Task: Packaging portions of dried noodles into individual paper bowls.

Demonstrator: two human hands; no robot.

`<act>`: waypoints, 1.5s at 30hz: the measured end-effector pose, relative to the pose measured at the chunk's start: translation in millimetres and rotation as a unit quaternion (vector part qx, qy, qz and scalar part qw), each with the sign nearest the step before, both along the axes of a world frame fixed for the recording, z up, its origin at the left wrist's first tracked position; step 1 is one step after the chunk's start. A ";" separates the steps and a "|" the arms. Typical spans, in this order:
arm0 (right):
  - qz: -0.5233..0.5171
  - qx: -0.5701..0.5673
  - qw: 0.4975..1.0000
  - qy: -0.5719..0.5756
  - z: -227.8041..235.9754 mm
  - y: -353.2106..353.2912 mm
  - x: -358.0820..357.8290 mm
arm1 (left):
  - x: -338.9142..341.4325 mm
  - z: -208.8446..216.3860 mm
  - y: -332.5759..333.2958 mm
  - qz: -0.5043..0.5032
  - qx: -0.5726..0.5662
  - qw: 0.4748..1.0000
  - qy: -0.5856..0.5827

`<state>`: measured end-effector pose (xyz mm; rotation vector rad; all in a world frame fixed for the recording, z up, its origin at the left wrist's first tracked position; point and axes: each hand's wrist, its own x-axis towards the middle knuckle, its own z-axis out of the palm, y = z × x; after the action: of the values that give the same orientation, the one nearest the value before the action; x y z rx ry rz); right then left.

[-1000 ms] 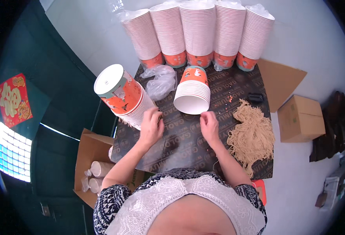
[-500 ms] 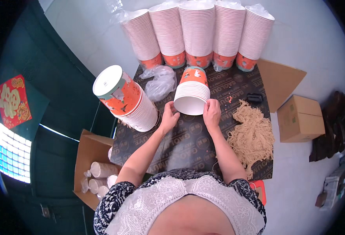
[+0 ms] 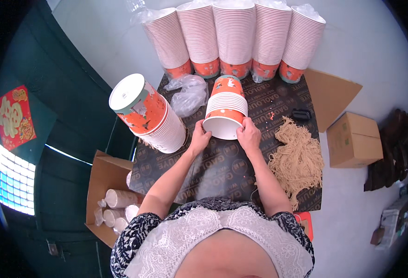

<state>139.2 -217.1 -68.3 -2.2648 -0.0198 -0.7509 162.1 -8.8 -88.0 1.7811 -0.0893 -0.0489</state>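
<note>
A short stack of nested paper cups [image 3: 226, 100], white-rimmed with an orange printed body, lies on its side mid-table, bases pointing away from me. The nearest paper cup [image 3: 226, 116] sits partly out of the stack, its white inside facing me. My left hand [image 3: 200, 137] grips its rim on the left, thumb and fingers closed. On the right side of that rim my right hand [image 3: 249, 135] pinches the cup. Left of them stands a taller stack of the same cups [image 3: 160, 123], upside down. A crumpled clear plastic bag [image 3: 188, 96] lies between the two stacks.
Several tall wrapped cup stacks [image 3: 234, 34] line the table's far edge. A bundle of tan string [image 3: 294, 164] and a small black object [image 3: 301, 114] lie at right. An open carton [image 3: 99, 185] with wrapped cups stands at lower left; a closed carton [image 3: 354, 140] is right of the table.
The nearest cup has come partway out of the lying stack toward me, so its orange band now shows. Both hands have closed on its rim.
</note>
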 end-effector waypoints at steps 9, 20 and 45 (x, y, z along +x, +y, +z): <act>0.003 0.050 0.999 -0.012 4.3 -11.7 4.4 | 2.5 14.6 3.2 0.018 0.033 0.998 0.055; 0.061 0.195 0.970 0.130 33.3 -25.6 18.6 | 11.9 67.2 -2.5 -0.087 -0.081 0.993 0.013; 0.232 0.507 0.823 0.108 175.4 -24.2 -8.8 | 1.4 106.6 6.0 -0.051 -0.240 0.968 -0.044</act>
<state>130.4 -241.3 107.2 -1.2118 -0.0492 -0.1362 163.5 -2.8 18.6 1.2926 -0.2378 -0.0192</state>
